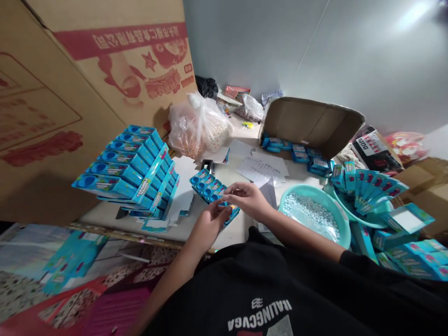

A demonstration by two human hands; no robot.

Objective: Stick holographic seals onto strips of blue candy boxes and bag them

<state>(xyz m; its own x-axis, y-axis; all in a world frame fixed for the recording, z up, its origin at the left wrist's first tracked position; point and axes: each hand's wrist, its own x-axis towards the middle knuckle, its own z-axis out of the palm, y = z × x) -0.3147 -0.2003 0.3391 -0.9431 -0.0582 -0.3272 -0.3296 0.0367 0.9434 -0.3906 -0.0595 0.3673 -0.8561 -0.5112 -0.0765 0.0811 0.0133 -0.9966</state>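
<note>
At left, a tiered stack of blue printed cardboard boxes (128,170) stands assembled; beside it, white-and-blue cardboard sheets (184,181) lie flat, apparently unfolded. At centre, a short row of blue cardboard boxes with round openings (209,188) rests on the table beneath the left hand (210,223) and right hand (248,199). Their bent fingertips nearly meet; whether they grasp anything cannot be told. At right, a round turquoise plastic basin (344,219) holds plentiful pale-blue pellets (310,212), seemingly unused.
</note>
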